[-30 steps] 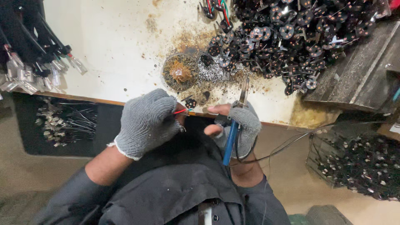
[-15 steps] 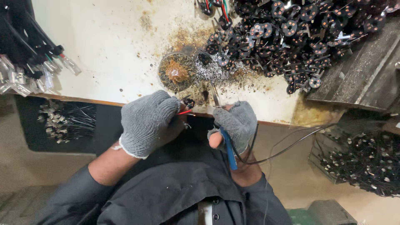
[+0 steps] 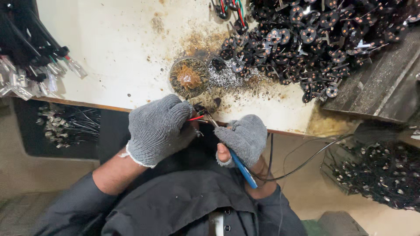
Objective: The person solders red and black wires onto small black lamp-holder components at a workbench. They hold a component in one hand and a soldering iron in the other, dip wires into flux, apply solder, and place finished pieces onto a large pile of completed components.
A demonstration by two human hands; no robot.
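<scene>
Both hands wear grey knitted work gloves — the left hand [image 3: 158,129] glove has a white-edged cuff, the right hand [image 3: 243,139] glove is fingerless. Dark grey sleeves — pushed up — and a buttoned jacket fill the lower frame.

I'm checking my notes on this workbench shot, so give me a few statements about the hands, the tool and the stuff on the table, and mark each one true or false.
1. Both hands wear grey knit gloves. True: the left hand and the right hand are both gloved.
2. The right hand holds a tool with a blue handle. True; its thin metal tip points toward the left hand.
3. The left hand is empty. False: it pinches a small part with a red wire.
4. The round tin of brown paste sits on the floor. False: it stands on the white table.
5. The pile of small black parts lies at the table's left end. False: it fills the upper right.
</scene>
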